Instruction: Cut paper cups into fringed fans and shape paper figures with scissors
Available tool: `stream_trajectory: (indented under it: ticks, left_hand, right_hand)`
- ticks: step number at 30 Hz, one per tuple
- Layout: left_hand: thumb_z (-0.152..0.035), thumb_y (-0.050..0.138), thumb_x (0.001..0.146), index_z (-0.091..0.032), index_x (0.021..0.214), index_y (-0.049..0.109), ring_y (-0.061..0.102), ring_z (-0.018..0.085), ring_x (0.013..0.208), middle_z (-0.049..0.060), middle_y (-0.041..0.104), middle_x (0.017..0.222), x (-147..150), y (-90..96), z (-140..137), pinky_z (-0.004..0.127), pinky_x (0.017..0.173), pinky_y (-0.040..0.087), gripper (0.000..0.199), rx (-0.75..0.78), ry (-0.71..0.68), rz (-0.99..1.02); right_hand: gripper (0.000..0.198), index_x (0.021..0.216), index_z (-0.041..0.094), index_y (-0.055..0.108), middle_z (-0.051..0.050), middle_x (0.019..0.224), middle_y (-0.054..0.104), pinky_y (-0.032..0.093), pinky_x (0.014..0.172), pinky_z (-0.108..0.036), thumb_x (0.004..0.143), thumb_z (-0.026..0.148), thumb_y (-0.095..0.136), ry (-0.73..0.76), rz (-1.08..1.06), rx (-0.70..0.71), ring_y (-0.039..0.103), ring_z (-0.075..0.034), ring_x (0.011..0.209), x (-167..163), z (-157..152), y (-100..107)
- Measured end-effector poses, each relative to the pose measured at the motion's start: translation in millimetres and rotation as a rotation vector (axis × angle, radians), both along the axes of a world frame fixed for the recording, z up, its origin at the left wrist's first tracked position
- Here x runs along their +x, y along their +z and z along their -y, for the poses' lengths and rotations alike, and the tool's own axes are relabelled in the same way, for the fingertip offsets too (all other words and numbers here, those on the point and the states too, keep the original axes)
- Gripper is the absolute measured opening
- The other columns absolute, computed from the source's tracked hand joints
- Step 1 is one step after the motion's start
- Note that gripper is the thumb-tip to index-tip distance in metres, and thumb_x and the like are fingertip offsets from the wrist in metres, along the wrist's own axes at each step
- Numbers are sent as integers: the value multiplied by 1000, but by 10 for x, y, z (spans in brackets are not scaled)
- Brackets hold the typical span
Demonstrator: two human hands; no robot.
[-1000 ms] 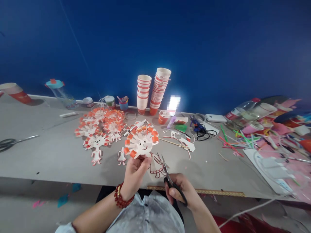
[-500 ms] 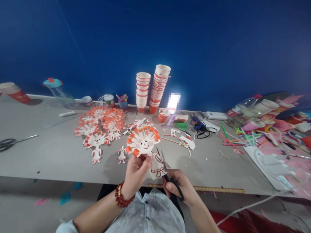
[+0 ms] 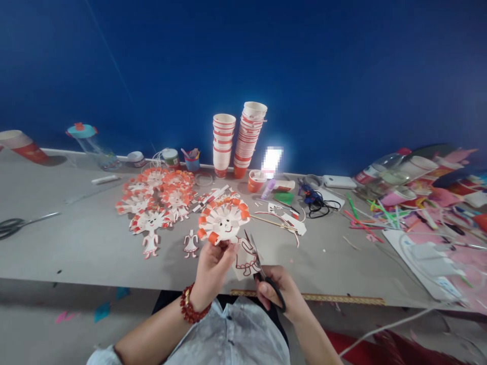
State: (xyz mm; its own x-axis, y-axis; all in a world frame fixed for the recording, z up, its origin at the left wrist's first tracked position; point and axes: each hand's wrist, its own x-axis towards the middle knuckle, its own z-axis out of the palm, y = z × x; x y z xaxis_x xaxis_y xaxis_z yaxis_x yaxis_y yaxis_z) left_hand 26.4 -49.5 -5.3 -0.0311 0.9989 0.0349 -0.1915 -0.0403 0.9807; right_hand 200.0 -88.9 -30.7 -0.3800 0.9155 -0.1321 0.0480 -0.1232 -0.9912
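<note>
The left hand (image 3: 211, 268) is closed in a pinch on the lower edge of a paper-cup doll (image 3: 224, 223), a white face ringed with orange-tipped strips, holding it upright above the tabletop (image 3: 76, 243) so the drawn body beneath the face hangs free for the blades. The right hand (image 3: 279, 294) is wrapped through the black loops of the scissors (image 3: 262, 266), whose blades stand partly apart and point up just right of the doll, at the edge of its red-outlined body. Left of the doll, a heap of finished dolls (image 3: 155, 195) lies flat, probably set aside out of the cutting space. Behind the doll, two stacks of cups (image 3: 238, 139) stand against the blue wall, within reach. Far left of the doll a second pair of scissors (image 3: 23, 223) lies unused; well to the right sit coloured straws (image 3: 369, 215) and a tangled black cable (image 3: 317, 203)
</note>
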Motion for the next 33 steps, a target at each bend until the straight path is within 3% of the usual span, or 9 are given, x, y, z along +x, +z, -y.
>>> stream_trajectory:
  ticks: [14,20,33]
  left_hand:
    - [-37,66,82,-16,73,62,52,13,60,1,57,65,-13,-1,-50,23,58,45,23,-9,-25,7]
    - [-41,69,79,-17,73,62,46,11,52,-1,56,61,-13,27,-62,23,52,42,26,-30,-18,49]
    - [-40,67,80,-16,75,61,49,12,59,0,56,64,-32,41,-74,23,55,44,25,2,-15,8]
  right_hand:
    - [60,57,18,48,4,39,45,19,39,-21,73,75,59,-19,6,-35,32,-7,35,-29,-32,-12]
    - [60,56,19,46,4,38,45,19,39,-22,73,76,58,-28,14,-32,32,-8,34,-42,-47,-8]
    - [63,55,19,45,4,38,42,19,38,-21,72,78,57,-15,66,-11,33,-7,34,-18,-48,-34]
